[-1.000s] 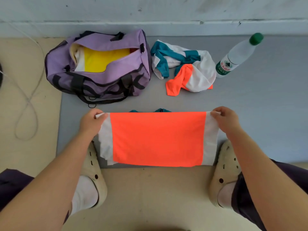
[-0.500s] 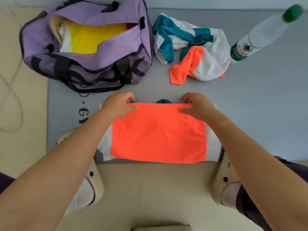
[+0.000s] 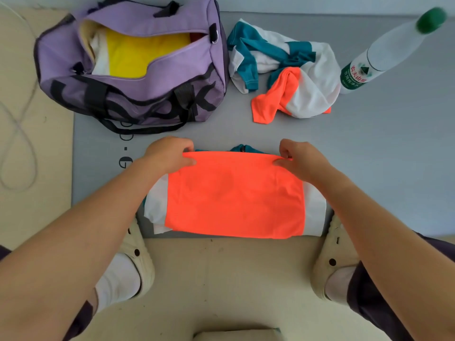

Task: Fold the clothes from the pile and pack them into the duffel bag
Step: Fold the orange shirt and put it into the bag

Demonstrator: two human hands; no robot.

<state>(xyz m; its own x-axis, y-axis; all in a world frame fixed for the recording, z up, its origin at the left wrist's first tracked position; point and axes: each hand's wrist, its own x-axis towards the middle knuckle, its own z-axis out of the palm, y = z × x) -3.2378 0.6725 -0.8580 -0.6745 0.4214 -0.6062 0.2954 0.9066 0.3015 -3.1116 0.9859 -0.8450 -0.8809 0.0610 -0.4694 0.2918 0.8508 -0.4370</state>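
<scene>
A: Where's the shirt being folded?

B: The orange shirt lies on the grey mat at centre frame; the left hand and right hand each pinch its far edge.

A: And the duffel bag?

B: The duffel bag sits unzipped at upper left; the crumpled pile lies just right of it.

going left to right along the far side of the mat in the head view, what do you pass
white cable on the floor → purple duffel bag, open → pile of unfolded clothes → water bottle with the green cap
</scene>
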